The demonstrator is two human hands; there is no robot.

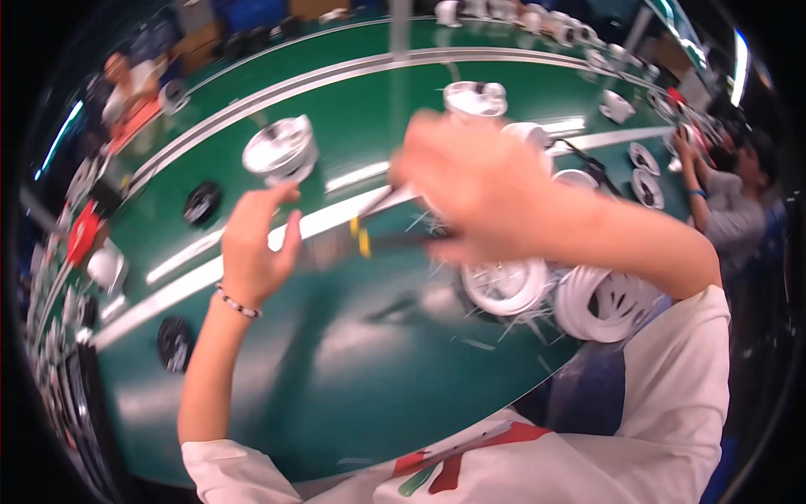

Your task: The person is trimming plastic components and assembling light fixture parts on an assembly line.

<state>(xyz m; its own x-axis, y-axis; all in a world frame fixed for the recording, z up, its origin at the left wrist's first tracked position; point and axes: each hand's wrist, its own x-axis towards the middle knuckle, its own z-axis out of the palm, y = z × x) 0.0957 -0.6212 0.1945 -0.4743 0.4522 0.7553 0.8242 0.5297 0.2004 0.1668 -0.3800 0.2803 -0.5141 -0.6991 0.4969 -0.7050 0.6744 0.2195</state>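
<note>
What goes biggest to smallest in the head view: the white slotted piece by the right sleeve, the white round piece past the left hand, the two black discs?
1. White slotted piece
2. White round piece
3. Nearer black disc and farther black disc: too alike to rank

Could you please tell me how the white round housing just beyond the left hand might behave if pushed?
The white round housing may roll or tip, since its sides look curved. It could slide fairly easily, as the green surface around it looks smooth and shiny. It probably feels stiff, judging by its moulded-looking shape.
</note>
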